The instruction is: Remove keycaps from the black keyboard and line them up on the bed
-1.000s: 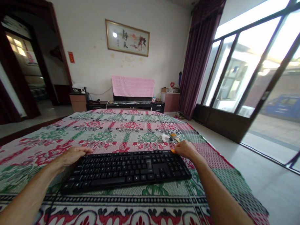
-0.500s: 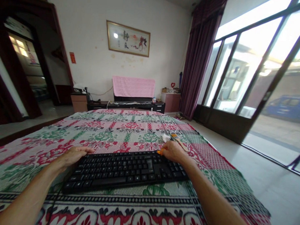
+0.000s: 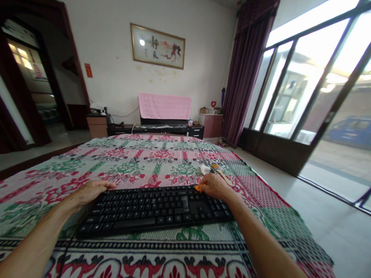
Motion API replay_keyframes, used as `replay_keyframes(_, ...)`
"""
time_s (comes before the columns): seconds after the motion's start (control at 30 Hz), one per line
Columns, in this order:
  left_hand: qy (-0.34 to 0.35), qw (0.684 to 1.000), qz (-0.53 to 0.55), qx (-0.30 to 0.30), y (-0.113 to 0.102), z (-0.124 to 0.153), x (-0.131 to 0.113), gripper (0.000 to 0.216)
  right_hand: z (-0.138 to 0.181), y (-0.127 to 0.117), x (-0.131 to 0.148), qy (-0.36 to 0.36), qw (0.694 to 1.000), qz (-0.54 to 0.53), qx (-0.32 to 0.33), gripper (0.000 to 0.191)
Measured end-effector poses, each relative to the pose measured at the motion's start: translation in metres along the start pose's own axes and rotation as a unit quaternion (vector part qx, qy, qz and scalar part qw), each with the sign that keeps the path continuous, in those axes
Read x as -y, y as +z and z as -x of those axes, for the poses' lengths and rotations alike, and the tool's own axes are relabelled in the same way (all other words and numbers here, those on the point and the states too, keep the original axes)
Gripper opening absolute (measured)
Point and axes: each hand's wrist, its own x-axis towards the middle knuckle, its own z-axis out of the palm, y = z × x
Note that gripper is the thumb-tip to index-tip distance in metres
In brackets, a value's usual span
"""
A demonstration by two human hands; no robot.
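- Keyboard [image 3: 149, 210], black and full-width, lies flat and slightly askew on a patterned cloth [image 3: 160, 170], keys up.
- Left hand [image 3: 90, 191] rests at its far left corner, fingers close together; whether they grip the edge or merely steady it, I cannot tell.
- Right hand [image 3: 216, 186] is over the far right part, fingers pinched on a small orange thing [image 3: 198, 188], perhaps a scrap of cloth, too small to be sure.
- Just beyond that hand lie a crumpled white piece [image 3: 204, 170] and a wooden-handled brush [image 3: 223, 175].
- Risks, as I judge: a hard sideways push could skid the keyboard or ruck the cloth if the left hand holds loosely; the orange thing could snag between keys; the right wrist could nudge the brush.
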Motion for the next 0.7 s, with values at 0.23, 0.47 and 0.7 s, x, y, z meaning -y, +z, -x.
replay_keyframes(0.23, -0.006, 0.999, 0.031, 0.009, -0.001, 0.003, -0.003, 0.036, 0.000, -0.007, -0.029, 0.106, 0.994, -0.022, 0.015, 0.023)
replay_keyframes(0.47, -0.009, 1.000, 0.027, -0.011, -0.002, 0.002, -0.001, 0.043, 0.001, -0.008, -0.017, 0.092, 0.996, -0.014, 0.018, 0.020)
replay_keyframes(0.7, -0.006, 1.000, 0.024, 0.006, -0.011, 0.006, 0.006, 0.046, 0.001, -0.001, 0.021, -0.033, 0.999, 0.007, -0.003, 0.024)
